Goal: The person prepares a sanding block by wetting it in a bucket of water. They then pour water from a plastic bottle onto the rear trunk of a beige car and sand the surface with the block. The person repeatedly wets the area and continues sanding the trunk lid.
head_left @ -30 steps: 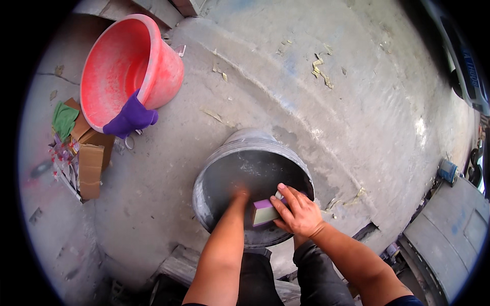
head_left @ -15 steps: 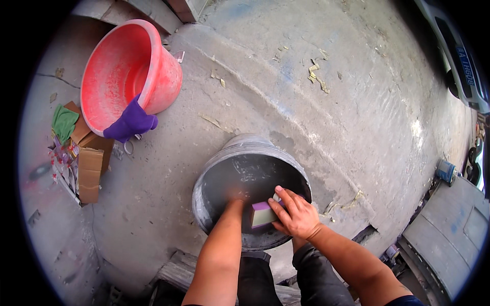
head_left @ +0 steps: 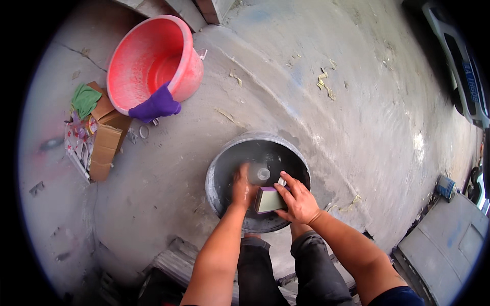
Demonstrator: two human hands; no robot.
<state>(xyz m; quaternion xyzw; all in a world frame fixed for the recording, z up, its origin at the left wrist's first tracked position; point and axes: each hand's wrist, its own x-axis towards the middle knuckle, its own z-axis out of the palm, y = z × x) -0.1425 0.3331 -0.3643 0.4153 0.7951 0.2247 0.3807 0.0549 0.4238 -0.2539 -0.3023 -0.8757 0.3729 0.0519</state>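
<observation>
A grey-smeared bucket (head_left: pixel 217 211) stands between my legs, with dark, cloudy water inside. Over its left half is my left hand (head_left: pixel 242 187), fingers curled toward a blurred, see-through thing (head_left: pixel 263 174) with a round, ringed end, perhaps a small plastic bottle. My right hand (head_left: pixel 298 202) is closed round a boxy block (head_left: pixel 270 199), pale grey-green on its broad face and purple along the edges, like a sanding sponge. Between that hand's thumb and fingers shows a small white piece (head_left: pixel 282 181), too small to name.
A large red tub (head_left: pixel 196 76) lies tilted at the far left, a purple cloth (head_left: pixel 155 104) over its rim. Beside it are a torn cardboard box (head_left: pixel 105 150) and a green cloth (head_left: pixel 86 100). A blue can (head_left: pixel 445 187), a grey panel (head_left: pixel 444 239) and a car (head_left: pixel 462 66) are on the right.
My left hand has come up out of the water, and the see-through thing now shows beside its fingers. My right hand still holds the block. The view has shifted, moving the tub rightward in the picture.
</observation>
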